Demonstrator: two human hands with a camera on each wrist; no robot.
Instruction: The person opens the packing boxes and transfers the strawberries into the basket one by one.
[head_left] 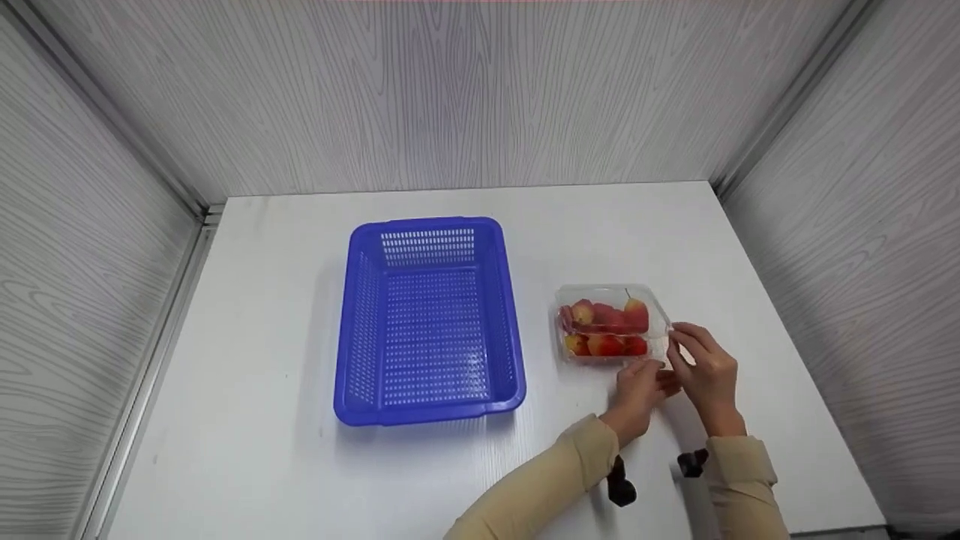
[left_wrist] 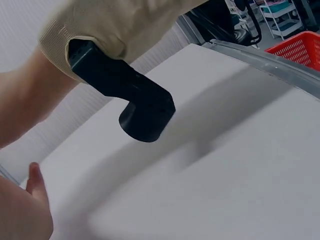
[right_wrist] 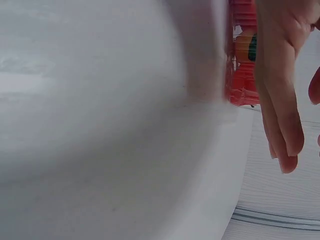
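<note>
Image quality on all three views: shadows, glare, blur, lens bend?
Head: bright; sheen low right inside the blue basket, soft shadow left of it; fruit slightly soft. Left wrist: darker; broad soft-edged shadow across the white table. Right wrist: pale glare at left edge; diffuse shadow; metal rail looks slightly bowed.

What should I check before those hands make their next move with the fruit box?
1. Clear plastic box resting on the white table: ok.
2. Fruit inside the box: ok, red and yellow pieces show through the plastic.
3. Right hand at the box: ok, its fingers are at the right edge.
4. Left hand gripping the box: cannot tell; it is by the near right corner.
5. Lid unfastened: cannot tell.
6. Blue basket upright, opening upward: ok.
</note>
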